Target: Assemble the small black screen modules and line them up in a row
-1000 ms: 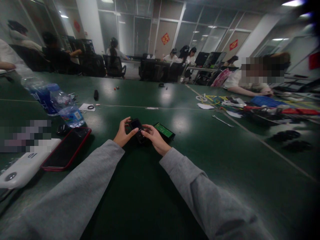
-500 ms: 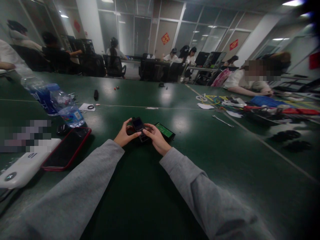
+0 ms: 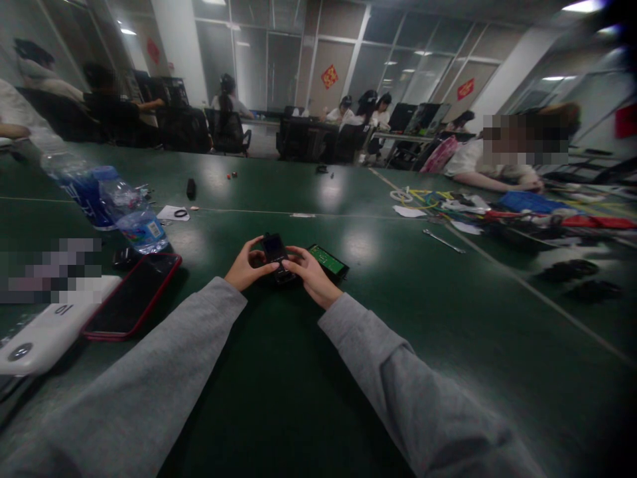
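Note:
A small black handheld device (image 3: 275, 247) with a little screen and buttons is held up over the table between both hands. My left hand (image 3: 246, 265) grips its left side, thumb across the lower front. On the other side my right hand (image 3: 311, 273) is closed on its right edge, thumb on the button area. The fingers behind the device are partly hidden. Just behind my right hand lies a dark-framed device with a lit green screen (image 3: 328, 260), partly covered by that hand.
To the left lie a red-cased phone (image 3: 134, 299), a white power bank (image 3: 54, 332) and water bottles (image 3: 132, 212). On the right are a wrench (image 3: 444, 241) and a pile of cables and tools (image 3: 527, 202). A person (image 3: 490, 162) leans on the green table (image 3: 279, 398) at the far right.
The small black device and my hands have shifted very slightly, with my right thumb a little further left on the buttons. The other things on the table stay in place.

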Demonstrator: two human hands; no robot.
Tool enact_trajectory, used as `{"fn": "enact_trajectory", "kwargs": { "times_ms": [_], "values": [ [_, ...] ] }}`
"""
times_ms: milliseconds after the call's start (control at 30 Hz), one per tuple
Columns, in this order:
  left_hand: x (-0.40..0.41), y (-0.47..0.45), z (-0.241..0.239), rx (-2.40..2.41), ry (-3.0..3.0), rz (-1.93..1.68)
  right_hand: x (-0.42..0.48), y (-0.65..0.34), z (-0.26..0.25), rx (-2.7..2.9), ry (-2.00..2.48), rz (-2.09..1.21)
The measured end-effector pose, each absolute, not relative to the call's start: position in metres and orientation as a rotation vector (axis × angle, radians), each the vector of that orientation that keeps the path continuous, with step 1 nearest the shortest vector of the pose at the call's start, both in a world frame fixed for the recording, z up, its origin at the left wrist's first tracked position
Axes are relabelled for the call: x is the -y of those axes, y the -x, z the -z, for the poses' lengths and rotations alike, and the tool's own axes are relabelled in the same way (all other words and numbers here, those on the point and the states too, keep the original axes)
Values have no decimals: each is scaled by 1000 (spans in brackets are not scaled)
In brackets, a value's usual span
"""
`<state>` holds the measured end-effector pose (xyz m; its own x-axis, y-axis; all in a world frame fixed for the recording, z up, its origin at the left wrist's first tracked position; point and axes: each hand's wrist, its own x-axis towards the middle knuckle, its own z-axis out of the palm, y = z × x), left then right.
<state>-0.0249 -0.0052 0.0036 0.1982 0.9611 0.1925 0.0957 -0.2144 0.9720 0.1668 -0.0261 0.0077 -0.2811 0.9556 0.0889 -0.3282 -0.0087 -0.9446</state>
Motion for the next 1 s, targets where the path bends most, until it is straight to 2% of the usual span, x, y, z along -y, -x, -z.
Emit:
{"fn": "enact_trajectory", "kwargs": {
  "times_ms": [1000],
  "values": [
    [0,28,1,-1016,-1500,-1124,25,-165,-8,1136,860,-1486]
  ]
}}
